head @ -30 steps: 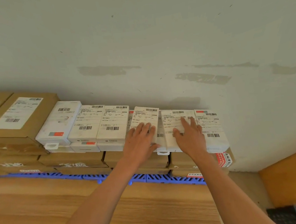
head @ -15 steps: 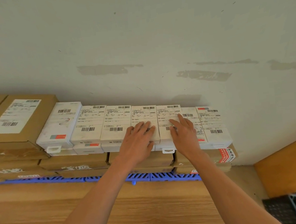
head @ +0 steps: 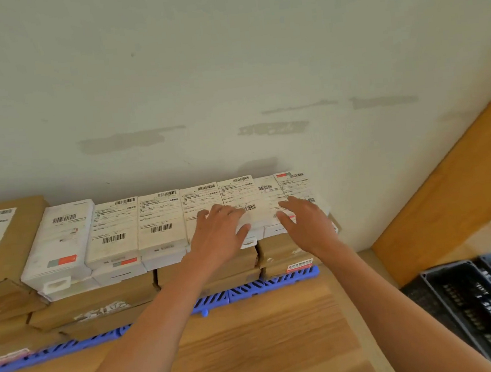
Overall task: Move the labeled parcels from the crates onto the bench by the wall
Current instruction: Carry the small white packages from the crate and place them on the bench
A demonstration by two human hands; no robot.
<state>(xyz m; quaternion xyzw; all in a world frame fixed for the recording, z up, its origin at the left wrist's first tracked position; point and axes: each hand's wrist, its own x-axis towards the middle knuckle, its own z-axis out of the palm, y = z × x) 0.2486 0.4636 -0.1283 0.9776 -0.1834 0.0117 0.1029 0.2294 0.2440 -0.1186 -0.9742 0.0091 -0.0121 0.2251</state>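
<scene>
Shifted since half a second ago: right hand point(head: 306, 225) lifted off the labels and drawn rightward, fingers spread, gripping nothing; left hand point(head: 220, 236) flat, open, pressing the middle white parcels point(head: 205, 213). Nearest: wooden floor point(head: 254, 350); black crates point(head: 486, 300) low at right, closer to the right hand, contents not discernible. Next: blue pallet edge point(head: 260, 288). Above: brown cartons point(head: 99, 299). Farthest: row of white parcels against the wall point(head: 227, 67), long axes pointing wallward, side by side. Likely next reach: back and right toward the crates.
</scene>
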